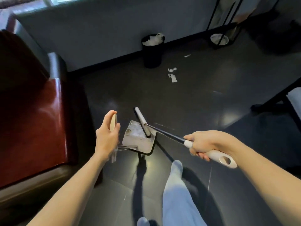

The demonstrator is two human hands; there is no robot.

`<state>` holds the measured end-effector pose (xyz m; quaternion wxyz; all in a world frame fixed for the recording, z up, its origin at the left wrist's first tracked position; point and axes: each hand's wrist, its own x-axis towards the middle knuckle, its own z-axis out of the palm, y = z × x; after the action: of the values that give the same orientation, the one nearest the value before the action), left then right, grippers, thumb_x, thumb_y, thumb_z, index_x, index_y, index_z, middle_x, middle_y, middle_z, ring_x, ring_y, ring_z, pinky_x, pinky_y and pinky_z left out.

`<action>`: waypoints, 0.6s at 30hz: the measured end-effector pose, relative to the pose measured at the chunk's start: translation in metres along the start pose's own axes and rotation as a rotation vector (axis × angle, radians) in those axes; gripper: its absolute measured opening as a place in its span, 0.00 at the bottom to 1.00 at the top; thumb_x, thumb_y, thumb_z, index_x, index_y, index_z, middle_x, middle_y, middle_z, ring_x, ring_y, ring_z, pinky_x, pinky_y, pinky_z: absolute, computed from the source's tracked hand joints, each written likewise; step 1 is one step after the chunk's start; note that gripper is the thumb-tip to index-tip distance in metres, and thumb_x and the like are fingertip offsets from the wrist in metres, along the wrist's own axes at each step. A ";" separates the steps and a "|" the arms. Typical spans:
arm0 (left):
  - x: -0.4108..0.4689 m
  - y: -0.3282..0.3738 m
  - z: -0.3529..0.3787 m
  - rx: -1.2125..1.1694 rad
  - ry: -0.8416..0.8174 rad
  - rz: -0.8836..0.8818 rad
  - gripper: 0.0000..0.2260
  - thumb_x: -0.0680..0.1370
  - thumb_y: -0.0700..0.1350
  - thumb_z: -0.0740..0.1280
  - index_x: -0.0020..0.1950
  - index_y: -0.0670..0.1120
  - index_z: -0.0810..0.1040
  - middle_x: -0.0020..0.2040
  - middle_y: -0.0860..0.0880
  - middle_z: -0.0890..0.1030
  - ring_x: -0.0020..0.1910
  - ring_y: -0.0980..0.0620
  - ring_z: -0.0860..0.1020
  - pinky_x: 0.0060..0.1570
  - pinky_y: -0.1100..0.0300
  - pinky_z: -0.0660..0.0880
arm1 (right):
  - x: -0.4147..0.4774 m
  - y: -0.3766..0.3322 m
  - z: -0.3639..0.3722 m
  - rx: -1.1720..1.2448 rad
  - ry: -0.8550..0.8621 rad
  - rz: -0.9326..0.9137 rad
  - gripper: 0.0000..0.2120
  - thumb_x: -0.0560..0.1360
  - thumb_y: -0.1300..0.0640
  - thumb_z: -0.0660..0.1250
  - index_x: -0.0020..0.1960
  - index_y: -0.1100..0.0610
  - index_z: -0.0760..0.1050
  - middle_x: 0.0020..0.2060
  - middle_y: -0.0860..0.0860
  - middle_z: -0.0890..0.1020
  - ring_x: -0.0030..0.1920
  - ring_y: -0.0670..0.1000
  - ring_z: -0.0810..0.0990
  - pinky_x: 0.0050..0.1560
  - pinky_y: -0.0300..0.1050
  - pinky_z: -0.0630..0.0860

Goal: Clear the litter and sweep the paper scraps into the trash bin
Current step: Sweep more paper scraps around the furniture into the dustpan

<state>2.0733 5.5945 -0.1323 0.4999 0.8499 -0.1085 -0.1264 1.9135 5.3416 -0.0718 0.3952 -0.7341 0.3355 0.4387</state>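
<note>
My left hand [106, 139] grips the cream top of the dustpan handle [113, 121]. The grey dustpan [138, 141] hangs below it near the floor, with white paper scraps [136, 131] inside. My right hand [206, 144] grips the white handle of a broom [226, 159]; its dark shaft runs down left to the grey broom head [141, 121], which lies across the pan's mouth. More white paper scraps [172, 74] lie on the dark floor farther ahead. A black trash bin [152, 53] with white paper in it stands by the wall.
A dark red cabinet or table [32, 111] fills the left side. A second bin [219, 39] with a white liner sits among black metal legs at the back right. A black frame leg [275, 101] crosses the right. My light blue trouser leg [177, 193] is below.
</note>
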 end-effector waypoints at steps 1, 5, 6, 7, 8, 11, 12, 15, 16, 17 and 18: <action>0.018 0.012 0.014 -0.008 0.006 0.002 0.18 0.80 0.42 0.64 0.62 0.64 0.70 0.41 0.50 0.77 0.32 0.52 0.77 0.28 0.56 0.78 | 0.005 0.002 -0.022 0.019 0.014 0.000 0.30 0.75 0.64 0.62 0.73 0.45 0.62 0.39 0.54 0.79 0.27 0.46 0.73 0.31 0.39 0.74; 0.086 0.062 0.072 -0.033 0.046 -0.015 0.18 0.81 0.42 0.64 0.62 0.64 0.70 0.41 0.48 0.77 0.32 0.50 0.77 0.25 0.59 0.77 | 0.022 0.006 -0.110 -0.028 0.090 -0.020 0.27 0.74 0.64 0.60 0.72 0.52 0.64 0.32 0.53 0.76 0.26 0.48 0.72 0.28 0.40 0.71; 0.103 0.074 0.086 -0.048 0.062 -0.018 0.18 0.81 0.41 0.64 0.62 0.64 0.71 0.40 0.48 0.77 0.31 0.51 0.76 0.25 0.61 0.76 | 0.025 0.009 -0.133 -0.024 0.111 -0.027 0.27 0.74 0.64 0.60 0.72 0.52 0.64 0.31 0.52 0.76 0.24 0.48 0.71 0.27 0.39 0.70; 0.118 0.084 0.097 -0.056 0.078 -0.022 0.18 0.81 0.41 0.64 0.62 0.64 0.71 0.40 0.47 0.77 0.30 0.51 0.76 0.24 0.62 0.76 | 0.030 0.012 -0.154 -0.012 0.127 -0.031 0.28 0.74 0.64 0.60 0.73 0.51 0.63 0.29 0.51 0.75 0.23 0.48 0.71 0.26 0.38 0.70; 0.134 0.094 0.108 -0.061 0.096 -0.025 0.18 0.80 0.41 0.64 0.62 0.64 0.71 0.39 0.48 0.77 0.29 0.52 0.76 0.23 0.62 0.75 | 0.033 0.014 -0.177 -0.002 0.145 -0.036 0.30 0.73 0.64 0.60 0.73 0.50 0.62 0.28 0.51 0.75 0.23 0.47 0.71 0.25 0.37 0.70; 0.176 0.124 0.130 -0.070 0.148 -0.020 0.16 0.80 0.41 0.65 0.62 0.61 0.73 0.37 0.49 0.77 0.24 0.58 0.75 0.22 0.63 0.75 | 0.040 0.014 -0.235 0.021 0.186 -0.084 0.32 0.72 0.65 0.61 0.74 0.50 0.61 0.22 0.48 0.75 0.21 0.47 0.71 0.24 0.37 0.69; 0.190 0.134 0.133 -0.073 0.163 -0.006 0.16 0.80 0.41 0.65 0.62 0.60 0.73 0.37 0.49 0.76 0.23 0.59 0.75 0.22 0.63 0.74 | 0.042 0.011 -0.253 0.049 0.195 -0.093 0.33 0.72 0.65 0.61 0.75 0.48 0.61 0.23 0.49 0.75 0.20 0.46 0.71 0.23 0.37 0.69; 0.234 0.163 0.138 -0.078 0.188 0.051 0.16 0.79 0.40 0.66 0.61 0.59 0.74 0.37 0.49 0.76 0.22 0.60 0.75 0.20 0.66 0.72 | 0.051 -0.006 -0.306 0.146 0.224 -0.134 0.35 0.73 0.67 0.61 0.76 0.47 0.59 0.29 0.52 0.74 0.19 0.44 0.69 0.22 0.35 0.68; 0.250 0.173 0.137 -0.080 0.192 0.071 0.16 0.79 0.40 0.66 0.61 0.59 0.74 0.37 0.49 0.76 0.23 0.60 0.75 0.20 0.67 0.71 | 0.053 -0.013 -0.324 0.173 0.237 -0.146 0.35 0.73 0.68 0.61 0.76 0.47 0.59 0.29 0.52 0.74 0.19 0.44 0.69 0.22 0.35 0.68; 0.266 0.182 0.136 -0.086 0.194 0.090 0.16 0.79 0.40 0.66 0.61 0.59 0.74 0.38 0.49 0.76 0.23 0.60 0.75 0.21 0.67 0.71 | 0.056 -0.021 -0.340 0.202 0.251 -0.160 0.35 0.73 0.68 0.61 0.76 0.47 0.59 0.29 0.52 0.73 0.19 0.44 0.69 0.22 0.35 0.68; 0.282 0.190 0.134 -0.090 0.192 0.114 0.16 0.79 0.40 0.66 0.61 0.59 0.74 0.39 0.49 0.76 0.24 0.60 0.75 0.21 0.67 0.72 | 0.059 -0.027 -0.354 0.229 0.267 -0.173 0.34 0.73 0.68 0.62 0.76 0.47 0.60 0.28 0.52 0.73 0.19 0.44 0.69 0.22 0.35 0.68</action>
<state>2.2850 5.3058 -0.0581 0.5521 0.8272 -0.1024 -0.0205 2.0931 5.0358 -0.0105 0.4643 -0.7620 0.3686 0.2606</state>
